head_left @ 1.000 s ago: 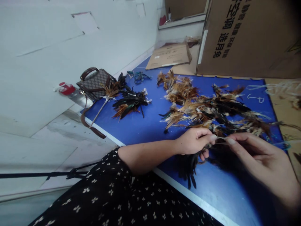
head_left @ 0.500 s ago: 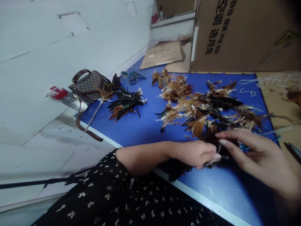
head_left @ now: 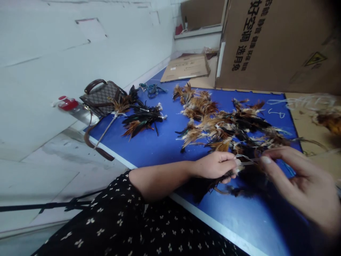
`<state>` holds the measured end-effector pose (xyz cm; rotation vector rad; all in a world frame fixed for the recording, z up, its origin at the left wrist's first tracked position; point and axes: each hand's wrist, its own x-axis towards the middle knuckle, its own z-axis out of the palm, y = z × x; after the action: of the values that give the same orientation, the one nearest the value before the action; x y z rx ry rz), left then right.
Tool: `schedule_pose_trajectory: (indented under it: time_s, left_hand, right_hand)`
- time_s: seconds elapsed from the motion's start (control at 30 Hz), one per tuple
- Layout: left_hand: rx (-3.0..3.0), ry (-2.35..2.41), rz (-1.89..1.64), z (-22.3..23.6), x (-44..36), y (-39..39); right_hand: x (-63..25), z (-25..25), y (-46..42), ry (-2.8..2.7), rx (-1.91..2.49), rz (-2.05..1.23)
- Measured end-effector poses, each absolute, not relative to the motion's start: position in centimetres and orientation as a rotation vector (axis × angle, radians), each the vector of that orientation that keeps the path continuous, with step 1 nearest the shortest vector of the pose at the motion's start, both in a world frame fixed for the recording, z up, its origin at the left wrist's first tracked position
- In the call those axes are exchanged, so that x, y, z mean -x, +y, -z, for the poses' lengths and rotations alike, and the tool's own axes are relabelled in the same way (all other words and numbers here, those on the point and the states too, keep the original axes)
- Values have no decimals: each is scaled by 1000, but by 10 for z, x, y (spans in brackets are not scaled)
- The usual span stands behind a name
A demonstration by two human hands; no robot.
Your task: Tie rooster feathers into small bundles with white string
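Fingers curled tight, my left hand (head_left: 218, 165) grips a bundle of dark feathers (head_left: 205, 186) by its pale quill end, above the near edge of the blue table. A thin whitish strip (head_left: 249, 161) stretches from that end to my right hand (head_left: 301, 181), which pinches it between thumb and forefinger. The right hand is slightly blurred. Just beyond both hands lies a spread of brown and black feather bunches (head_left: 218, 122). A few loose dark feathers (head_left: 242, 192) rest below the left hand.
Left on the blue table (head_left: 167, 142) lie a black feather bunch (head_left: 144, 115), a feather-tipped stick (head_left: 105, 131) and blue-green cords (head_left: 153, 89). A patterned handbag (head_left: 101, 97) and a red-capped bottle (head_left: 74, 108) stand at the left edge. A large cardboard box (head_left: 279, 46) rises behind; white string (head_left: 314, 101) lies right.
My right hand has drawn slightly right, and the whitish strip now shows stretched between the hands. My left hand has shifted a little left and up with the feather bundle.
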<state>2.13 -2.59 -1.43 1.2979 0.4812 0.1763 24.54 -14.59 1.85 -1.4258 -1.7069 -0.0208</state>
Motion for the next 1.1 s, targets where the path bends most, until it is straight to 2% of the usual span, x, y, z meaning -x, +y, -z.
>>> schedule_pose_trajectory:
  time_s: [0.37, 0.6, 0.77, 0.93, 1.1]
  left_hand:
    - [-1267, 571, -247, 13, -19, -13]
    - [-1236, 583, -232, 16, -19, -13]
    - [-1238, 572, -224, 20, -20, -15]
    - [-1223, 567, -217, 16, -18, -12]
    - [-1163, 587, -241, 11, -17, -9]
  right_hand:
    - [-226, -20, -144, -1801, 1330, -82]
    - [-233, -5, -141, -1805, 1481, -37]
    - [-224, -2, -136, -1799, 1288, -124]
    - [-215, -5, -141, -1769, 1304, -35]
    - [-215, -4, -141, -1844, 1244, -140]
